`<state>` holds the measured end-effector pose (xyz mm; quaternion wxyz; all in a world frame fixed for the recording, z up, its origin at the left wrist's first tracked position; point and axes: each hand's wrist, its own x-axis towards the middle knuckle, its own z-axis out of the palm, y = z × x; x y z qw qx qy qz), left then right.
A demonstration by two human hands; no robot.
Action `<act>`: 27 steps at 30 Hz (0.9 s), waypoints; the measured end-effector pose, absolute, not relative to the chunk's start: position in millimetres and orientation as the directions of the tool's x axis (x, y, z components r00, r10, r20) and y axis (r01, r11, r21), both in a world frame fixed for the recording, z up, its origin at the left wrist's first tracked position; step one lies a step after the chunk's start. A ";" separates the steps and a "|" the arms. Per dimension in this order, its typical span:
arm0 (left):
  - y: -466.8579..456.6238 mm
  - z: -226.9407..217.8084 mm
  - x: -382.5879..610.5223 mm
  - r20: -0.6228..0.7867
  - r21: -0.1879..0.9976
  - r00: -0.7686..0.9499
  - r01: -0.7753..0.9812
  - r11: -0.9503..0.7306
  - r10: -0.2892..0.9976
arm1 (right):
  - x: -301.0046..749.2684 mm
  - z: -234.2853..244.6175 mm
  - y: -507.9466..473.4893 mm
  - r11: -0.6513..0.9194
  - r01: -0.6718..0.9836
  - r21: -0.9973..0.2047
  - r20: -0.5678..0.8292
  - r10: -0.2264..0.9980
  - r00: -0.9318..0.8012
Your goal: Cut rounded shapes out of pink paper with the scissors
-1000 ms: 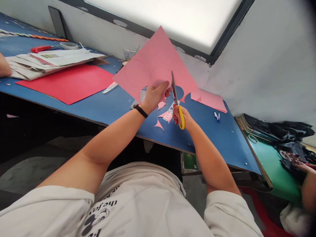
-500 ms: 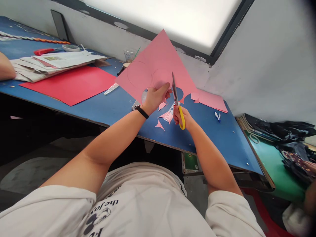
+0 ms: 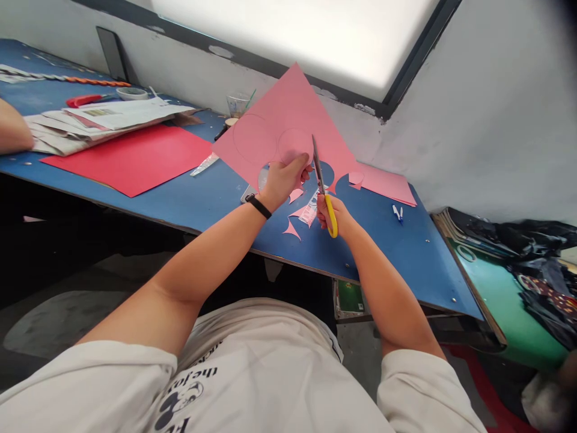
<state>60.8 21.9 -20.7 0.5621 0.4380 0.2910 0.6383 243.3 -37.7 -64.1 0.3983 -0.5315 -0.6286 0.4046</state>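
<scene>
My left hand (image 3: 288, 175) pinches the lower edge of a pink paper sheet (image 3: 288, 102) and holds it up above the table. Circles are drawn on the sheet, and rounded pieces are cut out of its lower edge. In my right hand (image 3: 332, 210) is a pair of scissors (image 3: 331, 218) with yellow handles, its blades pointing up at the paper beside a drawn circle. Pink paper scraps (image 3: 292, 229) lie on the table under my hands, by a printed plastic wrapper (image 3: 311, 210). A phone-like object is partly hidden behind my left wrist.
On the blue table (image 3: 378, 258) are a red sheet (image 3: 135, 157), folded newspapers (image 3: 108, 115), a red-handled cutter (image 3: 84, 100), a plastic cup (image 3: 237, 103), more pink paper (image 3: 383, 183) and a blue-and-white pen-like item (image 3: 398, 213). Another person's arm (image 3: 13, 127) rests at the left.
The top corner of the pink sheet has dipped slightly, and the scissors have shifted a little to the left at the tip. Both hands keep their holds.
</scene>
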 end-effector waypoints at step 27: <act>16.6 -12.8 61.6 0.158 0.842 0.015 -0.525 -0.127 0.987 | 253.9 -76.9 -26.2 0.127 0.362 -0.923 0.077 0.986 -0.148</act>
